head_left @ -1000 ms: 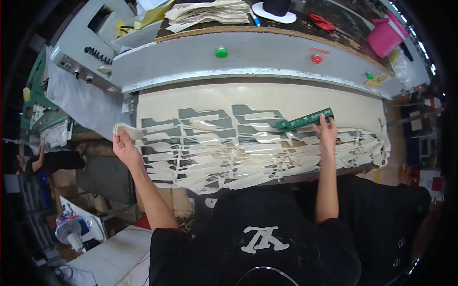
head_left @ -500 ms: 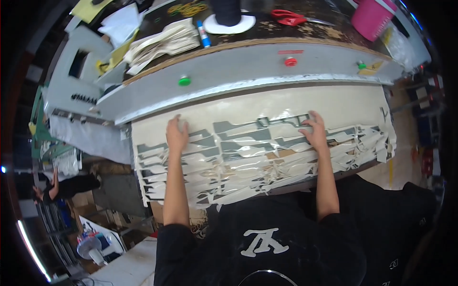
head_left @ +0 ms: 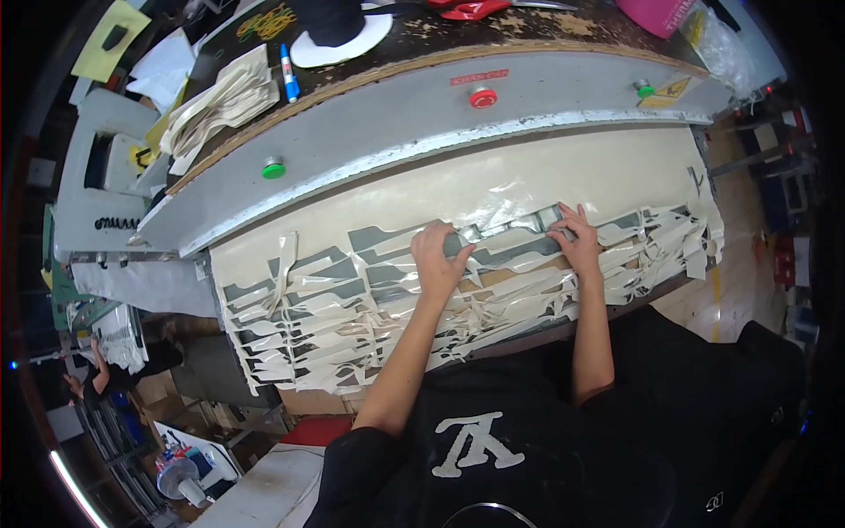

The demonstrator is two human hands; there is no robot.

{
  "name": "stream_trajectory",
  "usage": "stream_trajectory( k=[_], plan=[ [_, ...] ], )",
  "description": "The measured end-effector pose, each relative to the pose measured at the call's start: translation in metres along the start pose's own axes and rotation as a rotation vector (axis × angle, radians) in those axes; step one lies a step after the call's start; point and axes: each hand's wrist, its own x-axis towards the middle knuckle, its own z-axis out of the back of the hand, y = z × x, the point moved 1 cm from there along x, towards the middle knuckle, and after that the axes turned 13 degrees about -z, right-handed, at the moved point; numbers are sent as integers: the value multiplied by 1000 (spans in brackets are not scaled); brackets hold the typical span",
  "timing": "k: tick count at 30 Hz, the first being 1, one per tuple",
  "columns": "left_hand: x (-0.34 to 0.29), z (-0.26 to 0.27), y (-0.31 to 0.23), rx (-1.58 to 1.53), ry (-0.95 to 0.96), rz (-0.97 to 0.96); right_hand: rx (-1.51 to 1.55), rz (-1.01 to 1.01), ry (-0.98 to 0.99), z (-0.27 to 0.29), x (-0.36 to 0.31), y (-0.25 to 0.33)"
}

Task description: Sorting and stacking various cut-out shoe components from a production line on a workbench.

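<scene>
A narrow metal cutting die (head_left: 512, 229), an open outline with a squarish right end, lies on a cream sheet (head_left: 396, 198) of material. My left hand (head_left: 437, 262) has its thumb and fingers closed on the left end of the die. At the other end, my right hand (head_left: 576, 242) grips the squarish part between thumb and fingers. Toward me, the sheet is cut into rows of long shaped holes, with dark surface showing through and thin cream strips between them. A loose cream strip (head_left: 282, 273) lies across the cut rows on the left.
Behind the sheet runs a grey machine beam (head_left: 370, 145) with a red button (head_left: 483, 98) and green buttons. On the shelf above are stacked cream pieces (head_left: 220, 110), a blue marker (head_left: 289, 75), a black spool (head_left: 327, 22) and red scissors (head_left: 471, 7). Another person (head_left: 99, 370) stands far left.
My left hand has moved right, from the left part of the sheet to the die's left end. A loose strip now lies at the left. The whole view has shifted and tilted.
</scene>
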Motion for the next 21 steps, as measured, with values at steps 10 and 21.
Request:
stream_trajectory(
  k=[10,21],
  plan=[
    [-16,-5,3,23,16,94,64,-6,-41,-7,-17,-1],
    [-13,-8,7,-60,-20,125,36,-22,-47,-7,-10,2]
  ],
)
